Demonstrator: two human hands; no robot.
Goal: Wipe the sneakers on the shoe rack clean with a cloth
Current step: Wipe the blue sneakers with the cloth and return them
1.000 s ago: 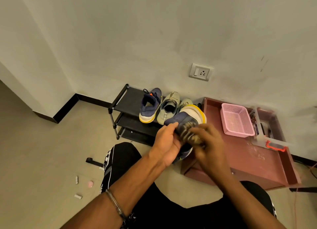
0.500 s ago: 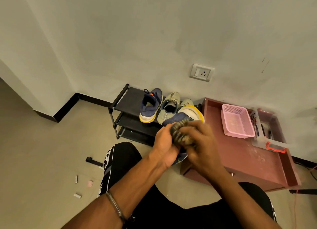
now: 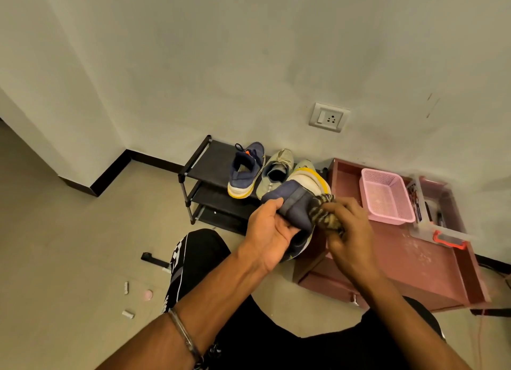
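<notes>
My left hand (image 3: pixel 269 231) grips a navy sneaker (image 3: pixel 294 200) with a white and yellow sole, held up in front of the shoe rack. My right hand (image 3: pixel 347 231) holds a bunched brown patterned cloth (image 3: pixel 323 213) against the sneaker's right side. On the top shelf of the black shoe rack (image 3: pixel 210 163) stand its navy mate (image 3: pixel 244 171) and a pale green sneaker (image 3: pixel 275 173). Another pale sneaker (image 3: pixel 304 165) is mostly hidden behind the held one.
A reddish wooden unit (image 3: pixel 409 261) lies right of the rack, carrying a pink basket (image 3: pixel 385 198) and a clear box with an orange latch (image 3: pixel 439 225). My black-clad knees are below. Small bits of litter (image 3: pixel 130 300) dot the floor at left. A wall socket (image 3: pixel 329 117) sits above.
The cloth in my right hand slid from the sneaker's middle out to its right side. My left hand's grip shifted, exposing more of the navy upper.
</notes>
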